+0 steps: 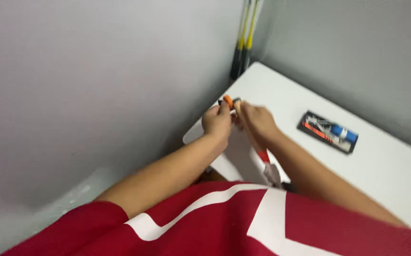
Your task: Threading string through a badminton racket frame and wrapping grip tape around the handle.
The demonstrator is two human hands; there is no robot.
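At the near-left edge of the white table (386,161), head view, both hands meet over a small orange-and-black tool (228,101). Left hand (216,122): fingers curled, thumb and forefinger pinching the tool's orange end. Right hand (258,121): fingers closed around what appears to be the tool's long shaft, though motion blur makes this uncertain; a red-and-white strip (265,159) runs below the wrist toward the red shirt (224,223). For a sound grip, keep the tool over the table, hold one hand fixed and work with the other. A black package (329,132) holding a blue item lies well apart to the right. Yellow-and-black poles (244,40) stand in the corner.
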